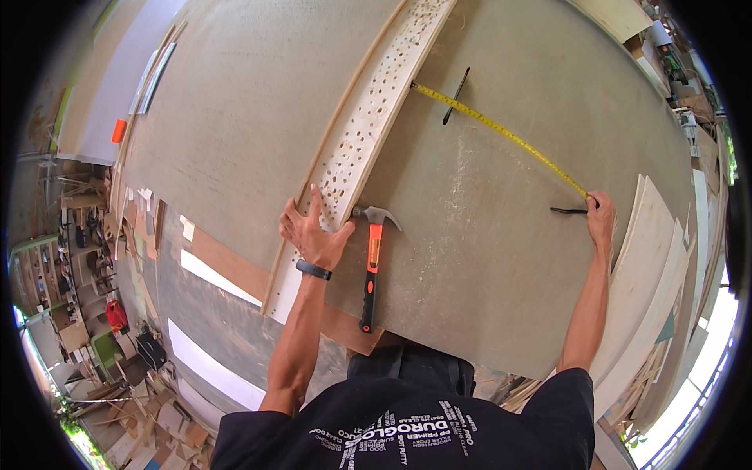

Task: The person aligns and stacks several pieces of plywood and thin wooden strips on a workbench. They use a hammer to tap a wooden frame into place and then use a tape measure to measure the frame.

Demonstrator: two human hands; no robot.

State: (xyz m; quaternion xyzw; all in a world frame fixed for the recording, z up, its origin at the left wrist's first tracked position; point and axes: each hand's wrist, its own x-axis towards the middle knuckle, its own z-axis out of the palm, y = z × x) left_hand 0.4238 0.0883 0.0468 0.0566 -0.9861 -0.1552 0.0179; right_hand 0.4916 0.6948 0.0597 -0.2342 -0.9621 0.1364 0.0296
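Observation:
A long white board (366,129) dotted with holes lies on a large grey-brown sheet, a thin wooden strip (333,125) along its left edge. My left hand (316,239) is spread open on the board's near part, fingers reaching toward the strip. From the board's right edge, a yellow measuring tape (513,138) stretches to my right hand (601,219), which is closed on its near end; the tape's case is hidden. A thin dark piece (568,210) juts left from that hand. A claw hammer (373,262) lies beside my left hand. The tape crosses a black pen (456,95).
Curved pale boards (634,258) lean along the sheet's right side. Brown and white offcuts (223,262) lie at the near left. An orange object (119,131) sits by the far left edge. Wood scraps (149,415) cover the floor at lower left.

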